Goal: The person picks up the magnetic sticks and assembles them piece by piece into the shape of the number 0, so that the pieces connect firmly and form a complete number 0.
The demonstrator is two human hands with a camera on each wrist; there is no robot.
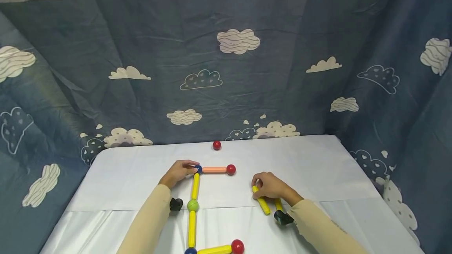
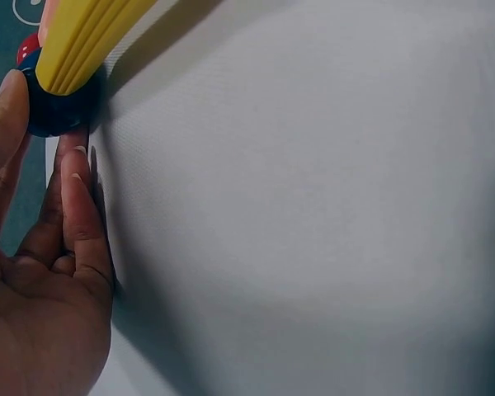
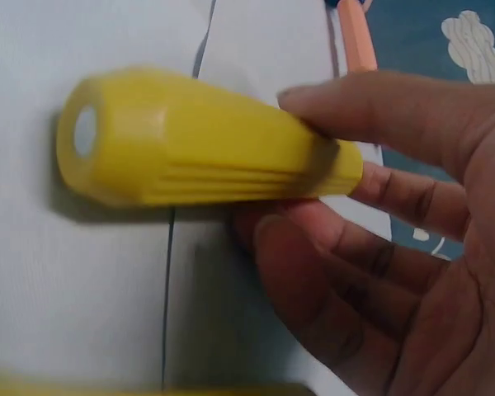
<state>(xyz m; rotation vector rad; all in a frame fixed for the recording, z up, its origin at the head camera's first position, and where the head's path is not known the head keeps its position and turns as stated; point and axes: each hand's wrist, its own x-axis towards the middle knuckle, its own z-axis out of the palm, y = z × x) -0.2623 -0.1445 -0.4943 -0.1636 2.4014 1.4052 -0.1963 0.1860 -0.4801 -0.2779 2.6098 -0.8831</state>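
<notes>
My left hand (image 1: 177, 173) grips a dark blue ball (image 1: 199, 168) between thumb and fingers, at the far corner of a shape built from rods and balls. From that ball a salmon rod (image 1: 214, 170) runs right to a red ball (image 1: 231, 169). A yellow rod (image 1: 195, 186) runs from it toward the near side, to a green ball (image 1: 193, 205). Farther right, my right hand (image 1: 269, 185) pinches a loose yellow rod (image 3: 223, 140) near one end. Its other end, with a silvery disc, faces the camera in the right wrist view.
Another yellow rod (image 1: 278, 204) lies partly hidden beneath my right wrist. Nearer, the shape continues with a yellow rod (image 1: 192, 229), a blue ball (image 1: 191, 251), a yellow rod (image 1: 214, 250) and a red ball (image 1: 237, 246). A separate red ball (image 1: 217, 145) sits by the white table's (image 1: 282, 156) far edge.
</notes>
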